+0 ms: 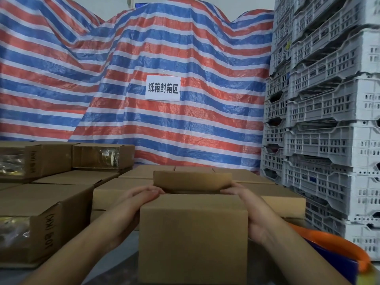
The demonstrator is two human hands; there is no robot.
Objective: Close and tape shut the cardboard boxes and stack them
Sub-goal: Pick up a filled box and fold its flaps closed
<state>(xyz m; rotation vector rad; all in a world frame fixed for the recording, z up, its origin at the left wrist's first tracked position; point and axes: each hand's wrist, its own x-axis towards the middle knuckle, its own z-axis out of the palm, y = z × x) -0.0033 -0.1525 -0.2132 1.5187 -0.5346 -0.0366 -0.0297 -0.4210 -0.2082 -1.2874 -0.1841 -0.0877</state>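
A brown cardboard box [193, 237] stands right in front of me, its top not closed. The far flap [192, 182] sticks up and the near flap lies almost flat. My left hand [139, 197] rests on the box's upper left edge, fingers reaching over the side flap. My right hand [244, 199] lies along the upper right edge in the same way, fingers pointing inward. Both hands press on the flaps with fairly straight fingers. The inside of the box is hidden.
Taped boxes [41, 219] are stacked at the left, some with shiny tape on their ends. More closed boxes [273, 198] lie behind the open one. Grey plastic crates [320, 124] tower at the right. A striped tarp [144, 79] hangs behind. An orange-rimmed blue tub [339, 249] sits low right.
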